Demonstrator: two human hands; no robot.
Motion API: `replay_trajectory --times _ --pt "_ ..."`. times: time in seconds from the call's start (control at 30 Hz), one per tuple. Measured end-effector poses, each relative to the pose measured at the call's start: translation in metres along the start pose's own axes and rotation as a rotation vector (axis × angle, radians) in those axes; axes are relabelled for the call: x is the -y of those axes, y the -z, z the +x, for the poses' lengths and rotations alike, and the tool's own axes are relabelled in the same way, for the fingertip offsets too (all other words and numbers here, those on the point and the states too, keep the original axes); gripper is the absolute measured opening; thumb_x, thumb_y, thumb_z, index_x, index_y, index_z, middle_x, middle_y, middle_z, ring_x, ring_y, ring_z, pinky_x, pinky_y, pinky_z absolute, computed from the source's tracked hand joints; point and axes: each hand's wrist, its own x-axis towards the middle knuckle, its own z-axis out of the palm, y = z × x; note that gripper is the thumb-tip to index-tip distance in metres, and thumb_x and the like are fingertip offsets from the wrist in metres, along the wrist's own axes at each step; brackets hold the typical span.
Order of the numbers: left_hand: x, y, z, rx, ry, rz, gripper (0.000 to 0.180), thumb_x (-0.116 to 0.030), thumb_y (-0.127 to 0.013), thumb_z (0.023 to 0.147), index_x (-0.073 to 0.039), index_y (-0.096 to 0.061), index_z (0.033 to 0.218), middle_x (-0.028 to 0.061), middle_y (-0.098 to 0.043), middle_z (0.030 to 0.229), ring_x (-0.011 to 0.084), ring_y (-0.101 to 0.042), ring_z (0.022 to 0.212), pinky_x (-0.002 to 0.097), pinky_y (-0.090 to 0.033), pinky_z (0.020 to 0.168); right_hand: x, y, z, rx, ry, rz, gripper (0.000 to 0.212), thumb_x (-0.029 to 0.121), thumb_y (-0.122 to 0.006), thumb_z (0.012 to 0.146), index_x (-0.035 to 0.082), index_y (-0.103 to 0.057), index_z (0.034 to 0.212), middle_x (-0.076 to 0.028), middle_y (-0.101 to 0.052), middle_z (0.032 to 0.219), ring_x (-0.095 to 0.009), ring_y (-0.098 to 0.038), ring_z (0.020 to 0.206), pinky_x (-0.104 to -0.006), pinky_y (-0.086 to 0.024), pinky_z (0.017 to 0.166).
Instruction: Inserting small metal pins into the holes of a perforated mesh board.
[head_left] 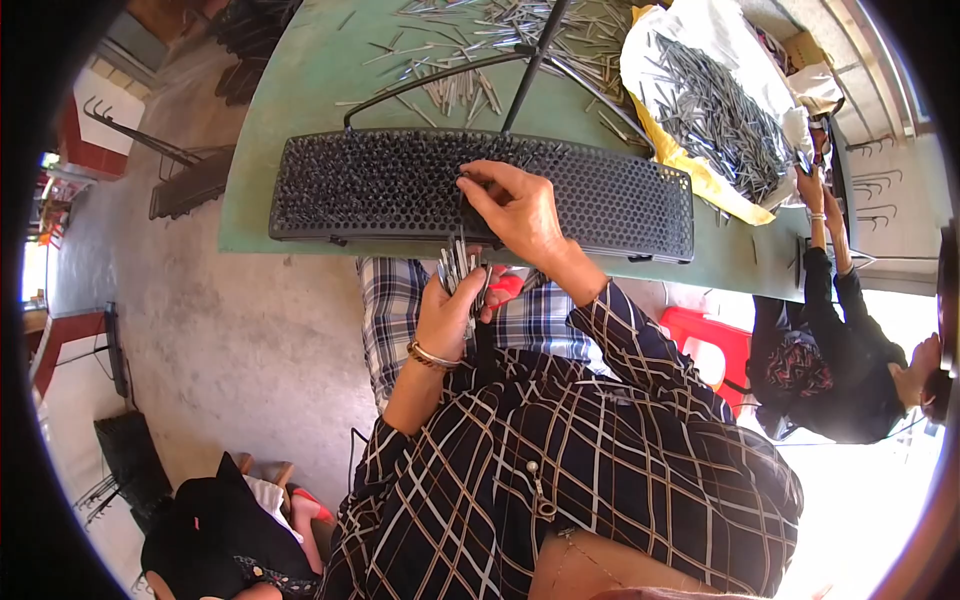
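Observation:
A long black perforated rack (640, 205) lies along the table's near edge. Dark slim pieces stand upright in its holes over the left and middle, while the holes toward its right end show bare. My right hand (520, 212) is over the rack's middle, thumb and forefinger pinched together. Whatever is between those fingertips is too small and dark to make out. Just below the rack's near side, my left hand (453, 312) is closed around a bundle of slim metal rods (457, 262) whose ends point up toward the rack.
More metal rods (465, 95) lie scattered over the green table (300, 95). A white and yellow sack (685, 165) full of rods lies at the far right. The rack's bent handle (430, 78) rises behind it. Another person (830, 340) works at right; someone (225, 530) sits lower left.

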Motion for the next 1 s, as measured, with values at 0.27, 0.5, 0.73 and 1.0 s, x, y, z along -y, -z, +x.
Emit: replay_trajectory --times 0.27,0.5,0.73,1.0 --pt "-0.001 0.004 -0.001 0.083 -0.029 0.041 0.033 -0.012 -0.052 0.094 0.0 -0.049 0.124 0.0122 -0.066 0.092 0.012 -0.061 0.068 0.0225 -0.044 0.049 -0.01 -0.002 -0.003 -0.018 0.372 -0.162 0.016 0.01 -0.072 0.078 0.003 -0.068 0.092 -0.01 -0.064 0.092 -0.021 -0.063 0.066 -0.0296 -0.052 0.056" --pt "-0.011 0.0 -0.005 0.086 -0.079 0.02 0.033 -0.011 -0.052 0.094 0.002 -0.049 0.124 0.0112 -0.066 0.087 0.0114 -0.059 0.066 0.0225 -0.043 0.048 0.013 0.024 0.0 0.158 0.262 -0.216 0.014 0.014 -0.071 0.081 0.003 -0.07 0.09 -0.01 -0.063 0.086 -0.019 -0.062 0.068 -0.0288 -0.051 0.061" --pt "-0.002 0.005 0.0 0.139 -0.078 -0.01 0.033 -0.013 -0.053 0.094 0.002 -0.049 0.124 0.0115 -0.066 0.089 0.0117 -0.059 0.065 0.0229 -0.043 0.048 0.016 0.039 -0.005 0.452 -0.388 0.326 0.018 0.014 -0.068 0.086 -0.003 -0.069 0.091 -0.004 -0.068 0.078 -0.006 -0.055 0.062 -0.0222 -0.044 0.054" --pt "0.002 0.004 0.003 0.103 -0.018 -0.019 0.032 -0.014 -0.054 0.094 0.002 -0.05 0.121 0.0102 -0.066 0.09 0.0121 -0.06 0.069 0.0244 -0.044 0.051 -0.001 0.023 0.004 0.048 -0.093 0.048 0.019 0.014 -0.067 0.087 -0.001 -0.068 0.099 -0.005 -0.069 0.08 -0.007 -0.058 0.064 -0.0224 -0.047 0.056"
